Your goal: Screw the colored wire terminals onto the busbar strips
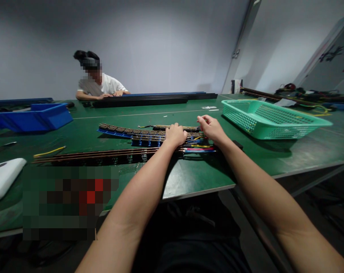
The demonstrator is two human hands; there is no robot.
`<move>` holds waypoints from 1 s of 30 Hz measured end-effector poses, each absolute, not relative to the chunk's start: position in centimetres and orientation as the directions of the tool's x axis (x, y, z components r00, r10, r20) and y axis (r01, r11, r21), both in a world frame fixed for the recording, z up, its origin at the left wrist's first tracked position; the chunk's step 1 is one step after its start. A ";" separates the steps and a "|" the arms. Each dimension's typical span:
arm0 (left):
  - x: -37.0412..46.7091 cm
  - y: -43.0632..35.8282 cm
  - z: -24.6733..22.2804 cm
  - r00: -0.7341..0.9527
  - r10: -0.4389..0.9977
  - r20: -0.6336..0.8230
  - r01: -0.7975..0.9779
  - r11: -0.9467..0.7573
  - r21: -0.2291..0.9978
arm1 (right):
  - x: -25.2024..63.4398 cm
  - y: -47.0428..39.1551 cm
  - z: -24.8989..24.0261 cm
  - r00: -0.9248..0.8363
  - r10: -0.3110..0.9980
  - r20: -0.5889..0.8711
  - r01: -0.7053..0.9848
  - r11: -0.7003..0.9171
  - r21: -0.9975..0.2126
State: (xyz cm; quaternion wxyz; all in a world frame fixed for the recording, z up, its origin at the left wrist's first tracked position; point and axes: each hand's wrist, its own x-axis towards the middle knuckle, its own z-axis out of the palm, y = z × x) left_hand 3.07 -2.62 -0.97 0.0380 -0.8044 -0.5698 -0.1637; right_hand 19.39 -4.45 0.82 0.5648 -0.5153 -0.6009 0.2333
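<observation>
Four long strips (117, 131) can be made out on the bench (149, 182), running side by side from the middle toward the left: two with blue bases, two dark. Three copper-coloured rods (103, 154) can be counted along the nearest one. The left hand (176, 135) lies over the middle strips, fingers bent down onto them; whether its grip is closed on one, I cannot tell. The right hand (212, 129) is raised at their right end, thumb and forefinger drawn close; anything between them is too small to tell. Red and blue cables (200, 150) lie below the hands.

The bench's near edge runs in front of the strips, with a strip of green surface between. One green basket (274, 127) sits to the right, apart from the right hand. One blue bin (36, 118) stands at left, a gap from the strips. Across the bench, one person (100, 85) leans over dark rails (140, 100).
</observation>
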 end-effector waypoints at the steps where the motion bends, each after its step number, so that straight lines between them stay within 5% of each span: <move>1: 3.1 -2.7 -1.0 0.296 0.903 0.311 0.931 -0.346 0.120 | 19.5 -4.3 0.9 0.217 0.882 0.419 0.308 0.346 -0.886; 6: 3.1 -2.9 -1.0 0.320 0.883 0.344 0.928 -0.365 0.076 | 20.5 -4.6 2.0 0.447 0.864 0.234 -0.057 0.288 -0.956; 10: 3.2 -2.8 -1.0 0.314 0.885 0.344 0.931 -0.358 0.071 | 19.8 -6.2 3.0 0.546 0.834 0.081 -0.352 0.316 -0.881; 19: 3.1 -2.4 -1.4 0.311 0.898 0.311 0.926 -0.360 0.116 | 16.3 -13.7 2.2 0.451 0.808 0.378 -0.282 0.531 -0.799; 30: 3.0 -2.8 -0.9 0.319 0.905 0.282 0.922 -0.366 0.129 | 15.4 -23.7 1.5 0.234 0.888 0.395 -0.294 0.452 -0.842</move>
